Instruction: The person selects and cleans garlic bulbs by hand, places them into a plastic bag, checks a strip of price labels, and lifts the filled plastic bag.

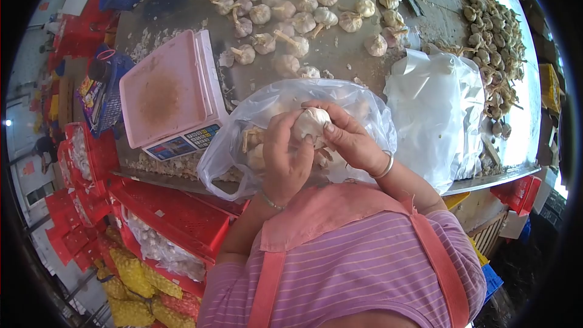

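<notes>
White, round garlic bulb (311,124) gripped in left hand (285,158) and right hand (359,149), we are working over a clear plastic bag (212,161) at our grey metal bench's (357,51) near edge, some bulbs (256,157) bagged, many loose.

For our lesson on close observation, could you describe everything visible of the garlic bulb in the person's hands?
The garlic bulb is whitish and rounded, with dry, papery-looking skin. It is held between the left hand and the right hand, both touching it, above a see-through plastic bag. Its far side is hidden, and I can't tell whether any stem remains.
</notes>
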A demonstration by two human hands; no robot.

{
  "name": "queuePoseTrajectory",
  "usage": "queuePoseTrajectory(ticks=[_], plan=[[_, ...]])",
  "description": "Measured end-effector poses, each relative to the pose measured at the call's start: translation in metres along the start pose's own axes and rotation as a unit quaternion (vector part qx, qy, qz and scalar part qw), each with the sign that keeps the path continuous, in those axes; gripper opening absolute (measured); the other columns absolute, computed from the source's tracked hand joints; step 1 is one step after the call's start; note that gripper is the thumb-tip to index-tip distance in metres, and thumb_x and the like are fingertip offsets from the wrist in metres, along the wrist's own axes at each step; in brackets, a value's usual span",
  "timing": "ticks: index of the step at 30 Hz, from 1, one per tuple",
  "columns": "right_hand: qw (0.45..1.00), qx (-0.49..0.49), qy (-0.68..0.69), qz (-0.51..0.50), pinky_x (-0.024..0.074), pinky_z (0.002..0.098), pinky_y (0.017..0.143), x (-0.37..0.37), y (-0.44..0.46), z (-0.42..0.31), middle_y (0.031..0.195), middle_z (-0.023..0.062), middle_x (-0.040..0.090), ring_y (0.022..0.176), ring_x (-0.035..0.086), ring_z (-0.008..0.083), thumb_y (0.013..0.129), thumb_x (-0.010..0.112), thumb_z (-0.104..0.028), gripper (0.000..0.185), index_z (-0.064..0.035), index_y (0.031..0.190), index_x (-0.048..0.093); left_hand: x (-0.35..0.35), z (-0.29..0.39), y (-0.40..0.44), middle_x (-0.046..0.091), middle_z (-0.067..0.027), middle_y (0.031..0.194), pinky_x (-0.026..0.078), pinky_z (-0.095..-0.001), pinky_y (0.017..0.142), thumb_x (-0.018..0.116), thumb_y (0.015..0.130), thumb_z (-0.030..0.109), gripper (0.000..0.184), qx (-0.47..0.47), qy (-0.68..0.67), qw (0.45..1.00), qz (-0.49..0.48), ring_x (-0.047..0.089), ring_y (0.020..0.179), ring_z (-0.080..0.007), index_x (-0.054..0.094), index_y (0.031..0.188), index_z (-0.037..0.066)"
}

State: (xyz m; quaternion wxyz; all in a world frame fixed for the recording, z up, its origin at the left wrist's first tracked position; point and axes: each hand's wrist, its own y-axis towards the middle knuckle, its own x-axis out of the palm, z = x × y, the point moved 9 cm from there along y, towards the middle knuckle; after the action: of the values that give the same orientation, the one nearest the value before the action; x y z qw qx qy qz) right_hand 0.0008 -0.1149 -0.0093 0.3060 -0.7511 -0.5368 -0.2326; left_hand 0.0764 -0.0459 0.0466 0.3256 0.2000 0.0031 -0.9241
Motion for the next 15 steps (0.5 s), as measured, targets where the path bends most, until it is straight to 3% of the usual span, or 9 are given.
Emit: queuePoseTrajectory(ticks=[1,2,5,8,14,15], plan=[[0.999,-0.01,-0.036,0.002,0.0468,0.0276,0.082,0.002,0.0,-0.004,0.117,0.0043,0.054,0.101,0.055,0.014,0.096,0.046,-0.029,0.047,-0.0066,0.136,0.036,0.0,0.001,0.0,0.056,-0.0135,0.103,0.044,-0.0326,0.081,0.053,0.085,0.009,0.031,0.005,0.019,1.0,-0.001,0.056,0.093,-0.0229,0.054,0.113,-0.004],[0.997,-0.02,-0.074,0.004,0.0477,0.0269,0.079,0.003,0.0,-0.007,0.115,0.0045,0.054,0.099,0.056,0.0136,0.097,0.044,-0.028,0.046,-0.0065,0.136,0.035,0.0,-0.009,0.0,0.056,-0.0128,0.102,0.044,-0.031,0.079,0.05,0.087,0.009,0.028,-0.046,-0.033,0.998,-0.006,0.056,0.091,-0.0207,0.055,0.112,-0.004],[0.998,0.057,0.034,-0.018,0.0496,0.0252,0.068,-0.001,0.0,0.006,0.11,0.0066,0.057,0.09,0.059,0.014,0.097,0.042,-0.029,0.045,-0.0061,0.135,0.036,0.005,-0.043,-0.006,0.057,-0.0093,0.097,0.044,-0.0244,0.072,0.038,0.096,0.013,0.029,-0.179,-0.227,0.957,-0.001,0.055,0.084,-0.012,0.058,0.107,-0.005],[0.998,0.05,0.009,0.025,0.05,0.0256,0.061,0.001,0.002,0.002,0.104,0.0081,0.059,0.082,0.062,0.0153,0.097,0.042,-0.03,0.045,-0.0054,0.134,0.036,0.002,-0.032,-0.003,0.057,-0.0078,0.098,0.044,-0.0246,0.073,0.038,0.098,0.016,0.031,-0.113,-0.159,0.981,-0.004,0.055,0.085,-0.0121,0.057,0.11,-0.004],[0.996,0.007,0.029,0.086,0.051,0.0275,0.063,-0.024,-0.022,-0.019,0.103,0.0097,0.06,0.079,0.063,0.0183,0.097,0.043,-0.03,0.046,-0.0047,0.134,0.037,0.021,-0.042,-0.016,0.056,-0.0075,0.1,0.045,-0.0257,0.072,0.042,0.096,0.012,0.026,-0.154,-0.168,0.972,-0.055,0.054,0.083,-0.0127,0.054,0.112,-0.005],[0.99,-0.016,0.049,0.13,0.0513,0.0283,0.063,-0.044,-0.037,-0.028,0.103,0.0101,0.06,0.078,0.064,0.0189,0.096,0.044,-0.029,0.044,-0.0048,0.132,0.038,0.027,-0.042,-0.018,0.057,-0.008,0.095,0.045,-0.026,0.07,0.05,0.092,0.007,0.02,-0.171,-0.18,0.966,-0.07,0.055,0.079,-0.0139,0.057,0.106,-0.004]])
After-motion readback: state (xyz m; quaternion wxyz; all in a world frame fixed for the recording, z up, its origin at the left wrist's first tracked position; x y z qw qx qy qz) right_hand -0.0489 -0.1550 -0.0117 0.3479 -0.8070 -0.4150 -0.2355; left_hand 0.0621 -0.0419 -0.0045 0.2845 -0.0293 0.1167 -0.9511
